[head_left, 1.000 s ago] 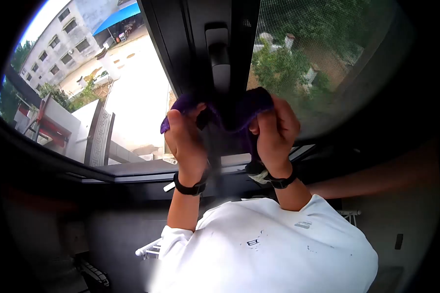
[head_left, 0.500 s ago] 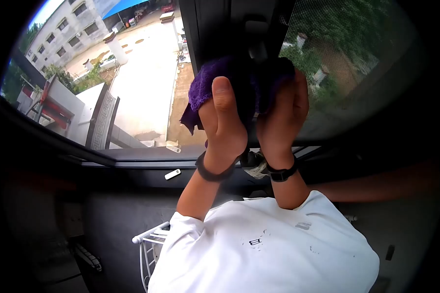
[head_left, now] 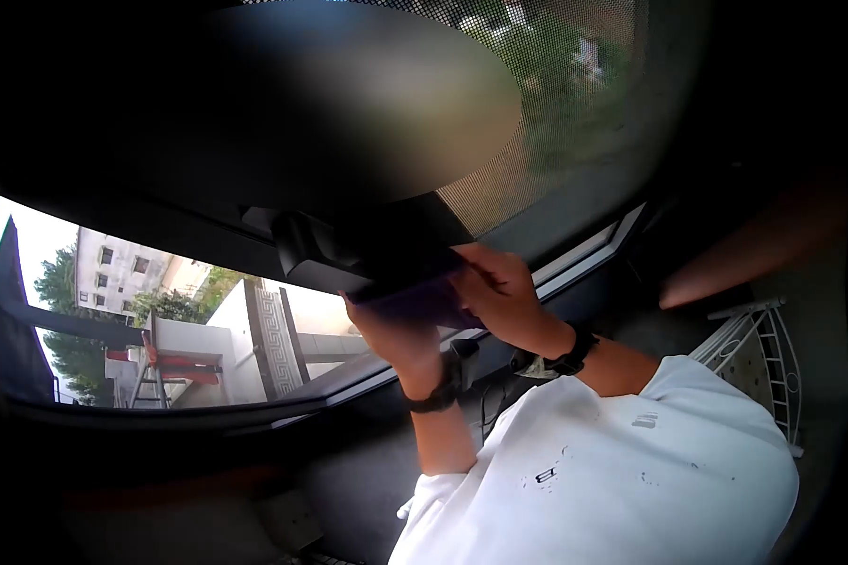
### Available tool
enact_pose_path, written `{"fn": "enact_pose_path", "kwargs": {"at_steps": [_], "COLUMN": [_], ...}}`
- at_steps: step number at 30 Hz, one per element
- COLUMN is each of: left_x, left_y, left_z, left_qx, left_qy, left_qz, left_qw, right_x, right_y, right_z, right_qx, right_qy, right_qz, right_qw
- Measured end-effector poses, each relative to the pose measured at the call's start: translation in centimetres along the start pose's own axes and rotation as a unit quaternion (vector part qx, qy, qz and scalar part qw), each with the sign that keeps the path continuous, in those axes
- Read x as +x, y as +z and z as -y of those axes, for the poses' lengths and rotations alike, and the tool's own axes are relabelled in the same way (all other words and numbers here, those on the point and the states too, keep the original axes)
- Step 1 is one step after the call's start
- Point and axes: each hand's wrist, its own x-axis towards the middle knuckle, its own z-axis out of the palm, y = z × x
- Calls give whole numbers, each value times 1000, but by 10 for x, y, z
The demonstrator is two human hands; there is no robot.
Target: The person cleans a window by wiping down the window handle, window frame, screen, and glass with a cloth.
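Note:
A purple cloth [head_left: 415, 303], dark in the shade, is bunched between my two hands against the dark window frame [head_left: 207, 247]. My left hand [head_left: 396, 341] is closed on the cloth's lower left part, its fingers mostly hidden behind it. On the right side, my right hand [head_left: 507, 299] grips the cloth with curled fingers. Just above the left hand, a dark block-like fitting [head_left: 316, 252] juts from the frame; whether the cloth touches it I cannot tell. Black bands circle both wrists.
Through the window at left show a pale building [head_left: 113, 268] and a patterned wall panel [head_left: 275, 339]. A mesh screen [head_left: 575, 104] covers the upper right. At right stands a white metal rack [head_left: 758, 367]. A blurred limb-like shape [head_left: 754, 250] crosses nearby.
The view has turned and tilted, so the window slants and the white rack now appears at right. Both hands and the cloth sit lower in view, beside the dark fitting.

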Motion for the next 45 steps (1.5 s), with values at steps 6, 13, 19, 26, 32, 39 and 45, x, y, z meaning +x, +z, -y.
{"fn": "enact_pose_path", "kwargs": {"at_steps": [6, 13, 19, 26, 32, 39, 45], "left_x": [-27, -47, -63, -81, -99, -106, -111], "left_y": [24, 43, 107, 179, 243, 284, 293], "left_z": [-2, 34, 17, 2, -4, -10, -5], "left_qx": [-409, 143, 41, 52, 16, -13, 24], "left_qy": [-198, 219, -40, -52, 4, 28, 91], "left_qz": [27, -29, -24, -53, -50, 44, 103], "left_qw": [890, 965, 998, 996, 999, 999, 990], "right_x": [1, 15, 22, 20, 14, 12, 4], "right_y": [-41, -72, -153, -242, -296, -336, -354], "right_z": [-17, -14, 4, 20, 19, 33, 26], "right_qx": [-54, -106, -195, -268, -287, -261, -309], "right_qy": [-25, 1, -3, 7, -14, 70, 32], "right_qz": [1, -10, -95, -175, -198, -261, -315], "right_qw": [998, 994, 976, 947, 937, 927, 897]}}
